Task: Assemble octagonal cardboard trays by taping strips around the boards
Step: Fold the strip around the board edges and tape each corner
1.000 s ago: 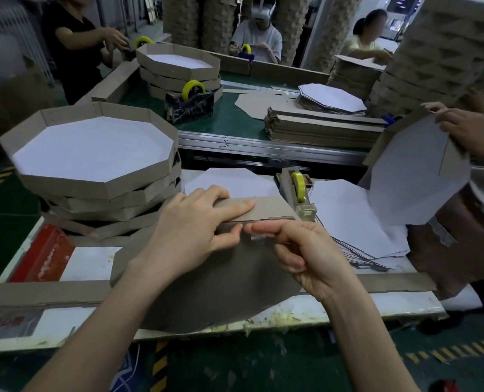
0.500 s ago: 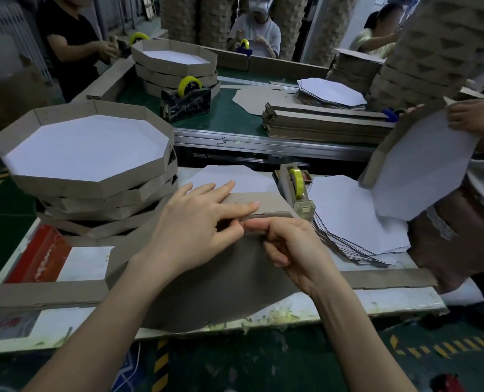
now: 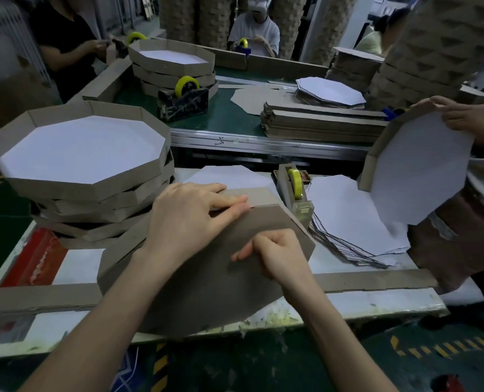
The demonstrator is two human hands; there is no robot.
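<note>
At the table's (image 3: 390, 302) near edge, right of the stacked finished trays (image 3: 79, 154), the left hand (image 3: 189, 219) presses the cardboard strip (image 3: 259, 195) against the octagonal board (image 3: 212, 287), its grip wide and flat. The right hand (image 3: 277, 253) has dropped from that seam onto the board's back, fingers curled. I cannot tell if its grip holds tape. That joint is probably taped.
</note>
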